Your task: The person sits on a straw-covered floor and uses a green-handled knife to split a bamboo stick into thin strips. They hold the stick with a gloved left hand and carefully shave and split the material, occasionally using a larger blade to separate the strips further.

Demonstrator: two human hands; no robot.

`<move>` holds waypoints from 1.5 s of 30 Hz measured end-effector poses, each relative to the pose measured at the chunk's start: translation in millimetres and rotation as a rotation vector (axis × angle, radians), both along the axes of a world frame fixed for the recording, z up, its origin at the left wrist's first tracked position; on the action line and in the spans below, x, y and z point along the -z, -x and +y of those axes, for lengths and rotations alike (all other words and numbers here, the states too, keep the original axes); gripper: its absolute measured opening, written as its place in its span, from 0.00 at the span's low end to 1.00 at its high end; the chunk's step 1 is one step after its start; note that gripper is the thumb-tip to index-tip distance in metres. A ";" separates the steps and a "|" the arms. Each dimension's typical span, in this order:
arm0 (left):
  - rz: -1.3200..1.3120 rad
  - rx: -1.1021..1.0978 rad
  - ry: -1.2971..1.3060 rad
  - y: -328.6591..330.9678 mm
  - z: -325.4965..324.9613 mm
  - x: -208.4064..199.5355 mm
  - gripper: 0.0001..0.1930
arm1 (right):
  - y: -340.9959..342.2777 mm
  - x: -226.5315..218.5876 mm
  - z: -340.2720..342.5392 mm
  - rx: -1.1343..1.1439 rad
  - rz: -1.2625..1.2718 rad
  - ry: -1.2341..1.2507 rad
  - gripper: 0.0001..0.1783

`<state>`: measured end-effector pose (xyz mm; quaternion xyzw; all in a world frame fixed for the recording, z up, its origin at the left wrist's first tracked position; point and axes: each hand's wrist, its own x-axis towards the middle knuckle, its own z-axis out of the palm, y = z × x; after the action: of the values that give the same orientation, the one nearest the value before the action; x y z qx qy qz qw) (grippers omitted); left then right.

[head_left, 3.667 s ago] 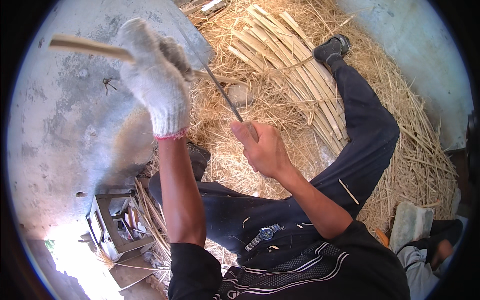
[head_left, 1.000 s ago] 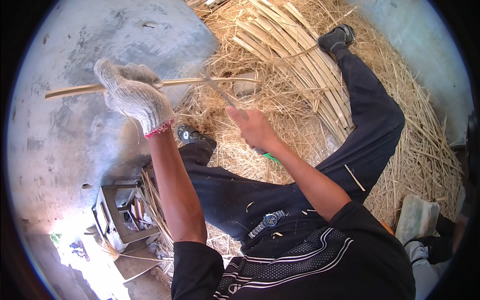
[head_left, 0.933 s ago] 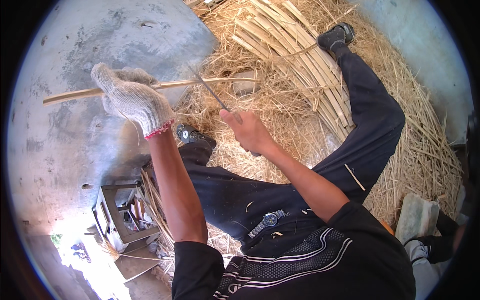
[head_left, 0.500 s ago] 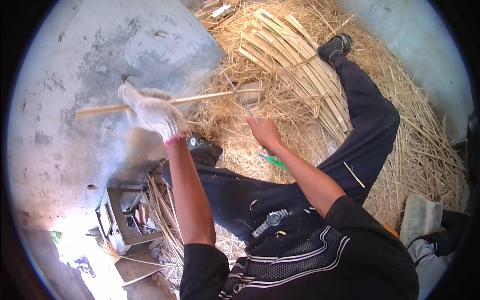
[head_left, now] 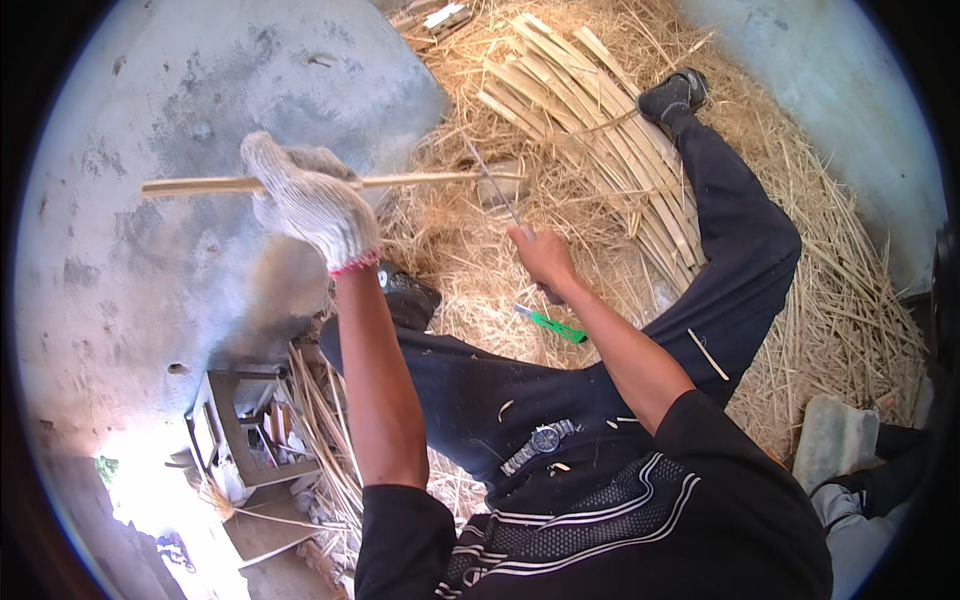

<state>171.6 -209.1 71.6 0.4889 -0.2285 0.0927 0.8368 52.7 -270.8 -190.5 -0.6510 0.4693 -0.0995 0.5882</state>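
My left hand [head_left: 315, 205], in a whitish knit glove with a red cuff, is closed round a long bamboo strip [head_left: 430, 180]. The strip lies nearly level across the view. Its far right end is over a greyish block [head_left: 497, 195] on the shavings. Bare and closed, my right hand [head_left: 541, 254] grips a knife [head_left: 507, 203] whose long thin blade crosses the strip near that end. Most of the knife's handle is hidden in my fingers. Below my right hand lies a green utility knife [head_left: 555, 325].
Split bamboo strips [head_left: 590, 110] lie piled beside my outstretched leg, on straw-like shavings [head_left: 850, 300]. A wristwatch [head_left: 545, 439] rests on my lap. A wooden box frame [head_left: 235, 430] stands by the wall at left. At lower right is a grey-green block [head_left: 838, 440].
My right hand and the knife have shifted slightly right. My left hand has tilted the strip closer to level, its left end rising. The green utility knife is now less covered by my arm.
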 end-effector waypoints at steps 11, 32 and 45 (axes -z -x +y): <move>-0.088 0.339 -0.113 -18.1 3.3 -7.2 0.27 | -6.4 -15.4 -1.2 0.068 -0.050 -0.180 0.36; -0.094 0.078 -0.066 -20.5 -39.7 -20.8 0.23 | 1.5 71.3 -8.2 0.269 0.071 -0.305 0.37; -0.388 0.114 -0.694 -53.1 -15.9 -49.2 0.17 | -1.1 -58.2 -13.4 0.057 -0.293 -0.258 0.38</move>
<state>224.8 -225.0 120.8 0.7024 -0.4267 0.0542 0.5670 53.7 -284.1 -132.3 -0.5349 0.4058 -0.1490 0.7259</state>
